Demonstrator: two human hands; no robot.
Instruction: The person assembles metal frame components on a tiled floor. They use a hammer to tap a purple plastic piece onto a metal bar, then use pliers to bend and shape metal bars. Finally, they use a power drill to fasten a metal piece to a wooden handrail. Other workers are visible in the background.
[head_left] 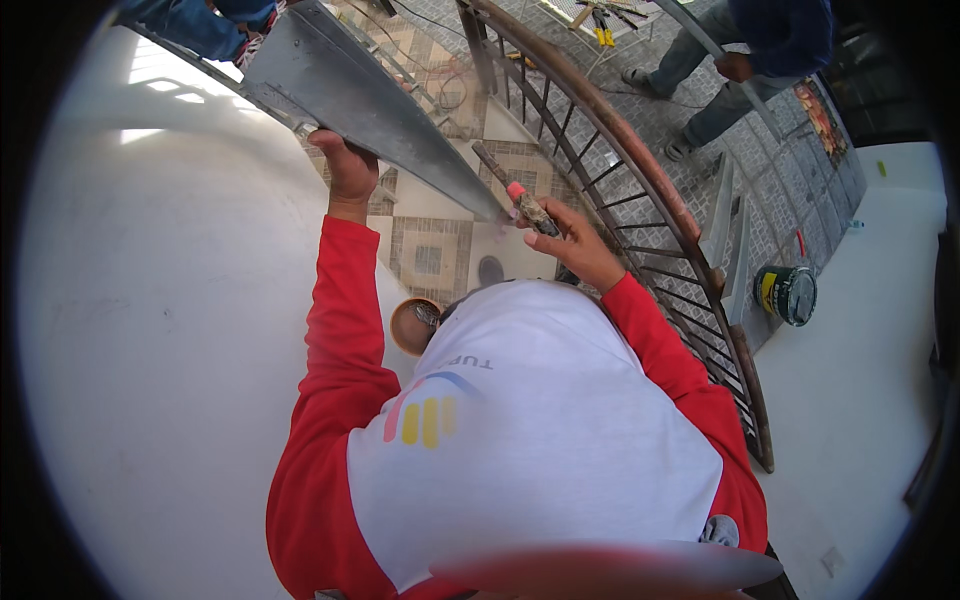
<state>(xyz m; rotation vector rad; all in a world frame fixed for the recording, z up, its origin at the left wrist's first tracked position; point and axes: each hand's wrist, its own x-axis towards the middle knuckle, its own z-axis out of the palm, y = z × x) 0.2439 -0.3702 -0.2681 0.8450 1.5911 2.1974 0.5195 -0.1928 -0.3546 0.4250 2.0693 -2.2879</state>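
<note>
Grey metal piece (370, 110) held on the left, slim tool (516, 190) in the right

From my remote station I see both arms raised in red sleeves (345, 290), reaching up either side of the metal piece, which slants from broad upper left to narrow lower right.

The left forearm stands nearly vertical below it. That left hand (350, 175) grips its lower left edge, thumb out to the side; most fingers are hidden behind the metal, so I can't tell how tightly they curl.

The right forearm angles inward, and the right hand (580, 248) sits just right of the metal's narrow end, elbow out wide. Its fingers close around the tool's rough handle, with the red band and thin shaft pointing up and left, alongside the metal's right edge. I can't tell whether they touch.

Right of the metal piece curves a railing (640, 155); below it stands a brown bowl (403, 328).
</note>
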